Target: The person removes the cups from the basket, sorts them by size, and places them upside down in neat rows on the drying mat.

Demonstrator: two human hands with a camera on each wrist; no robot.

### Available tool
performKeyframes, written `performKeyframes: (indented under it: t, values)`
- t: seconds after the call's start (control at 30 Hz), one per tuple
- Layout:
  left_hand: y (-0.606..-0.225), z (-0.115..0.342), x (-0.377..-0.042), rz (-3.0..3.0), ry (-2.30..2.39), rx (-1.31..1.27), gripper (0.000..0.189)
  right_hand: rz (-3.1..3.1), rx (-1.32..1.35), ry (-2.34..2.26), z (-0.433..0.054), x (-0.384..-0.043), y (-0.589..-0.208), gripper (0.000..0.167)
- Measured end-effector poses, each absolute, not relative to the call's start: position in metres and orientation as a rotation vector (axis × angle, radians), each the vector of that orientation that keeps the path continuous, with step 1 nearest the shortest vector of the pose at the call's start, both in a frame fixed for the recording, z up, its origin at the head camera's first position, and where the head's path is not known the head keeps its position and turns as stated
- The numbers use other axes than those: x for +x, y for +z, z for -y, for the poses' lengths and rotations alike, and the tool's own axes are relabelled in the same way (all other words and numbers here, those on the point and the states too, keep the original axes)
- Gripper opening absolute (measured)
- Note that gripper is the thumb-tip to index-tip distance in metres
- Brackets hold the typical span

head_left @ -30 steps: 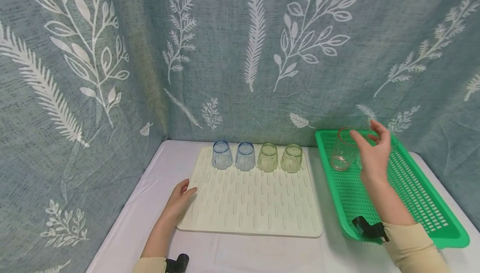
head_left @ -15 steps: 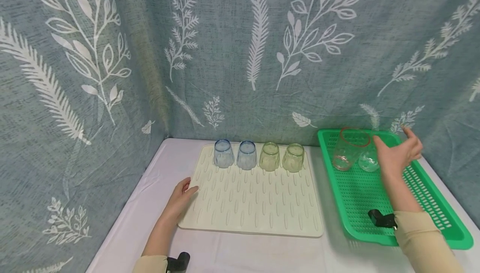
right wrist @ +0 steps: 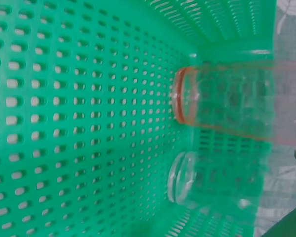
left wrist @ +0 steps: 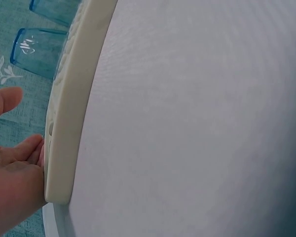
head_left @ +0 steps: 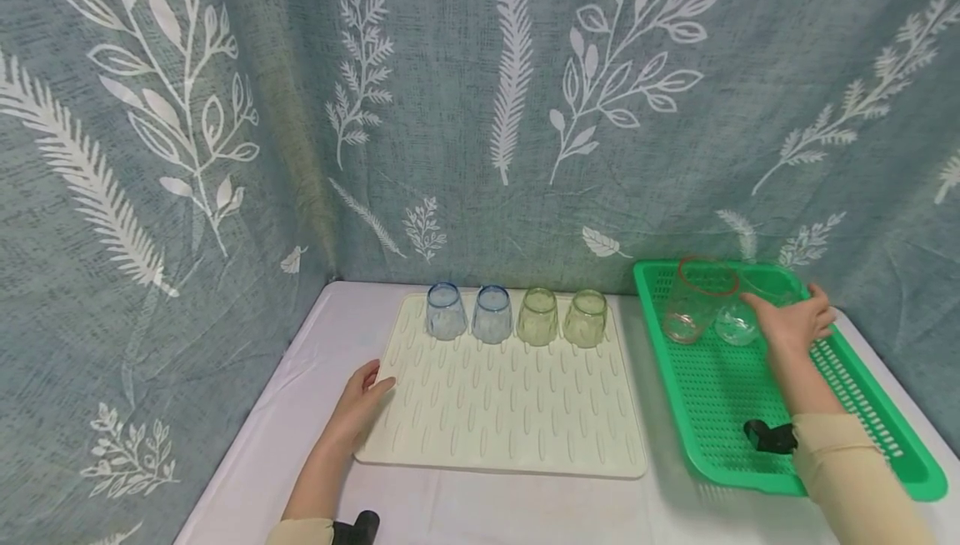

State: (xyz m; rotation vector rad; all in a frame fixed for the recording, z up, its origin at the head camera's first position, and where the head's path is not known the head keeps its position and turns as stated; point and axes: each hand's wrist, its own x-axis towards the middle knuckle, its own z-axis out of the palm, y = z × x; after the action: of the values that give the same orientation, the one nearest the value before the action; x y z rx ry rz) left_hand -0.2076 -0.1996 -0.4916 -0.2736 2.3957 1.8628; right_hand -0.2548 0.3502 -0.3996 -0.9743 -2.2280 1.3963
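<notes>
My left hand (head_left: pixel 358 403) rests at the left edge of a cream ridged drying mat (head_left: pixel 510 412), its thumb lifted apart from the fingers in the left wrist view. In the basket, my right hand (head_left: pixel 795 324) is spread about the near side of a clear drinking glass (head_left: pixel 737 324), thumb left and fingers right. Contact with this glass is too faint to judge. To its left stands a red-tinted glass (head_left: pixel 686 312). Two blue glasses (head_left: pixel 446 316) and two green glasses (head_left: pixel 586 320) form a row along the mat's back edge.
A green perforated basket (head_left: pixel 681 420) stands right of the mat on a white-covered table (head_left: pixel 480 512). Behind and to the left hangs a blue-grey curtain (head_left: pixel 450 112) with white leaf prints. The basket's walls rise around the two glasses in it.
My right hand has moved right, away from the red-tinted glass, then down beside the clear glass. The left hand and the row of glasses have stayed in place.
</notes>
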Motion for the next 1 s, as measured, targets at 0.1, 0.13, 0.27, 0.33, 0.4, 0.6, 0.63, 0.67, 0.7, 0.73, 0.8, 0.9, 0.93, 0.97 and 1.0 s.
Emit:
performKeyframes:
  t: [0.1,0.13,0.27,0.33,0.4,0.6,0.63,0.67,0.7,0.73,0.8,0.9,0.93,0.97,1.0]
  values:
    - [-0.493,0.199,-0.207,-2.402,1.861,-0.274,0.068,2.292,-0.999,1.412,-0.353,-0.256,-0.403,0.092]
    - [-0.493,0.199,-0.207,-2.401,1.862,-0.276,0.067,2.32,-1.002,1.407,-0.355,-0.256,-0.404,0.093]
    - [-0.494,0.2,-0.206,-2.405,1.858,-0.281,0.068,2.404,-0.99,1.412,-0.359,-0.258,-0.413,0.091]
    - [-0.494,0.2,-0.205,-2.406,1.856,-0.283,0.068,2.435,-0.97,1.417,-0.361,-0.259,-0.417,0.091]
    - [-0.494,0.2,-0.205,-2.407,1.856,-0.283,0.068,2.439,-0.95,1.461,-0.362,-0.26,-0.421,0.092]
    - [-0.494,0.2,-0.204,-2.393,1.871,-0.264,0.068,2.414,-0.927,1.599,-0.365,-0.262,-0.427,0.095]
    - [-0.493,0.2,-0.204,-2.392,1.871,-0.259,0.068,2.404,-0.924,1.615,-0.365,-0.263,-0.427,0.095]
    - [-0.493,0.2,-0.204,-2.389,1.876,-0.254,0.067,2.389,-0.921,1.628,-0.366,-0.263,-0.428,0.094]
    - [-0.493,0.2,-0.205,-2.39,1.875,-0.25,0.068,2.374,-0.92,1.647,-0.366,-0.264,-0.429,0.094]
    - [-0.493,0.201,-0.205,-2.388,1.879,-0.246,0.068,2.364,-0.92,1.662,-0.366,-0.264,-0.429,0.093]
    - [-0.492,0.201,-0.206,-2.388,1.882,-0.245,0.067,2.328,-0.919,1.709,-0.367,-0.267,-0.431,0.094]
    - [-0.492,0.201,-0.206,-2.385,1.891,-0.243,0.066,2.294,-0.928,1.751,-0.375,-0.274,-0.439,0.097]
    - [-0.492,0.201,-0.206,-2.383,1.895,-0.245,0.066,2.283,-0.933,1.766,-0.379,-0.278,-0.444,0.098]
    - [-0.492,0.201,-0.207,-2.382,1.897,-0.247,0.066,2.271,-0.935,1.782,-0.383,-0.281,-0.449,0.101]
    - [-0.493,0.201,-0.206,-2.382,1.896,-0.249,0.066,2.262,-0.938,1.796,-0.388,-0.286,-0.455,0.103]
